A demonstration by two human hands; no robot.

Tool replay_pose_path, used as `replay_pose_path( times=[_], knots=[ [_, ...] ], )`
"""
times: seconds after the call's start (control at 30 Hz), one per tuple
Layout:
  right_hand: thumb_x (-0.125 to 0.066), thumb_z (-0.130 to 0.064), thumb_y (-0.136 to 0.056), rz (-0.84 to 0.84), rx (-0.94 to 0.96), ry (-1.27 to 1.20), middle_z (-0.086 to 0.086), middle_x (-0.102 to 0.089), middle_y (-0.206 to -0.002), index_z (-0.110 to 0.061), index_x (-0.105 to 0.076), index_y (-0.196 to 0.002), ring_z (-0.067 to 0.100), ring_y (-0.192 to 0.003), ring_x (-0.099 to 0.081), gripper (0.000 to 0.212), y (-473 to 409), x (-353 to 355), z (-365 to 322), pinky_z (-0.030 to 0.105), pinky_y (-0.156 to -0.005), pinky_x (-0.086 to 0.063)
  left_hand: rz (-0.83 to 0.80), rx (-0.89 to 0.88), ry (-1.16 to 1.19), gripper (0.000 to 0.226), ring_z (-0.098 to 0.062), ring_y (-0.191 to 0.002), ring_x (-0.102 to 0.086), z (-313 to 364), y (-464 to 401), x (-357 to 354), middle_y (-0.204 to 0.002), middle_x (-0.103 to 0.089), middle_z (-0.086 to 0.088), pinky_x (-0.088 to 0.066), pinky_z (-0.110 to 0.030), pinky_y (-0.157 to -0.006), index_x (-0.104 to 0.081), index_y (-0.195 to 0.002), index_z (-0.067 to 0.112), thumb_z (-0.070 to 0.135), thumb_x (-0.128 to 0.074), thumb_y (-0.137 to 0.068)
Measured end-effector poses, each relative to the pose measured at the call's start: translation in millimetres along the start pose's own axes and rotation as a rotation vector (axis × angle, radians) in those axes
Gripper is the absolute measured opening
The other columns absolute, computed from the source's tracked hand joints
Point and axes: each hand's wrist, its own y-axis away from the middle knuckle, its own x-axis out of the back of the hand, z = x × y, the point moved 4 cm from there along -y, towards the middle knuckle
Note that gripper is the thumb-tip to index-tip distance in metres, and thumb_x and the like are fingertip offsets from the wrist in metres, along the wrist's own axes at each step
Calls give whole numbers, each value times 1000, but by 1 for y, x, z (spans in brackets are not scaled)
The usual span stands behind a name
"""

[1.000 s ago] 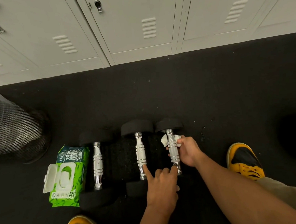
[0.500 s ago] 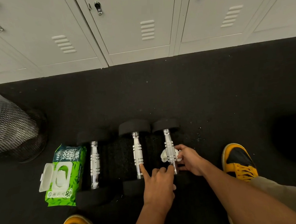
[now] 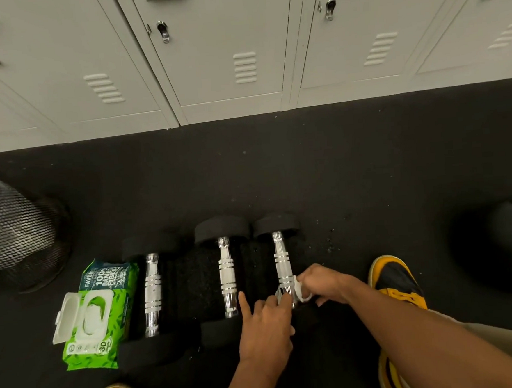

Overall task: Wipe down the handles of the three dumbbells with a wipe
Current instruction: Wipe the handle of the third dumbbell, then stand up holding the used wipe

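At the right dumbbell's handle point(image 3: 284, 270), right hand point(image 3: 323, 283) seemingly around the wipe point(image 3: 301, 293).

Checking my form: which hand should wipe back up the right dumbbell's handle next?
Right. The right hand already pinches the wipe around that handle; the left hand only steadies its near end.

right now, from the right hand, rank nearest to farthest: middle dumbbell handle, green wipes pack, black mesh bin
From the right hand:
1. Chrome middle dumbbell handle, just to its left.
2. Green wipes pack, past the left dumbbell.
3. Black mesh bin, far left, further back.
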Motion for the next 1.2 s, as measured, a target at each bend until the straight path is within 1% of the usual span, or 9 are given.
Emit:
replay_pose_path(
  times=[0.17, 0.37, 0.57, 0.63, 0.77, 0.87, 0.97, 1.1, 1.2],
  knots=[
    [-61, -8, -85, 49, 27, 52, 3, -64, -120, -16, -68, -118, 14, -104, -61, 34, 25, 4, -3, 26, -72, -54, 21, -23, 32, 54, -22, -126, -47, 0, 6, -3, -133, -50, -2, -18, -45, -120, -31, -143, 25, 23, -56, -95],
    [-62, -11, -87, 78, 59, 87, 5, -68, -111, -15, -66, -122, 11, -92, -64, 35, 55, 10, -18, 26, -73, -54, 5, -49, -71, 51, -24, -129, -43, -3, 22, 2, -137, -47, -4, -23, -43, -118, -33, -142, 22, 29, -55, -96],
    [-63, -14, -89, 125, 155, 127, 1, -66, -106, -17, -65, -121, 11, -92, -64, 32, 94, 9, -44, 25, -72, -51, 41, -21, -65, 51, -23, -130, -42, -13, 44, 21, -138, -46, -2, -31, -41, -112, -34, -142, 22, 30, -54, -96],
    [-62, -14, -88, 143, 195, 139, 2, -68, -107, -18, -68, -115, 10, -91, -64, 28, 106, 7, -52, 26, -74, -53, 72, 4, -46, 49, -22, -131, -41, -19, 53, 31, -138, -46, -1, -32, -42, -112, -34, -141, 23, 30, -53, -96],
    [-61, -15, -86, 198, 285, 170, 3, -69, -102, -22, -69, -84, 11, -87, -65, 10, 130, 0, -65, 25, -69, -51, 148, 40, -42, 48, -22, -132, -41, -29, 71, 56, -139, -46, 0, -32, -42, -113, -35, -141, 24, 33, -52, -97],
    [-61, -16, -85, 264, 353, 175, 6, -68, -91, -21, -67, -75, 12, -79, -61, 13, 152, -3, -77, 23, -60, -46, 234, 55, -43, 46, -21, -129, -43, -36, 84, 81, -138, -47, 0, -34, -41, -111, -37, -140, 25, 36, -52, -97],
    [-64, -17, -83, 357, 440, 196, -5, -60, -73, -31, -61, -63, 8, -67, -55, 25, 174, -5, -93, 24, -60, -42, 347, 60, -59, 43, -23, -127, -45, -42, 94, 113, -135, -49, 0, -37, -40, -107, -40, -137, 24, 39, -50, -98],
    [-64, -19, -86, 440, 547, 251, -9, -63, -77, -32, -63, -77, 6, -74, -58, 16, 208, -9, -119, 20, -62, -41, 464, 71, -77, 42, -25, -126, -46, -47, 108, 156, -134, -50, -1, -40, -41, -103, -41, -134, 22, 43, -48, -98],
    [-62, -20, -89, 481, 602, 279, -4, -69, -95, -26, -70, -105, 11, -91, -63, 19, 229, -13, -137, 23, -72, -45, 498, 79, -88, 46, -25, -128, -45, -49, 122, 180, -137, -48, -2, -39, -42, -104, -39, -138, 21, 46, -45, -99]
  ],
)
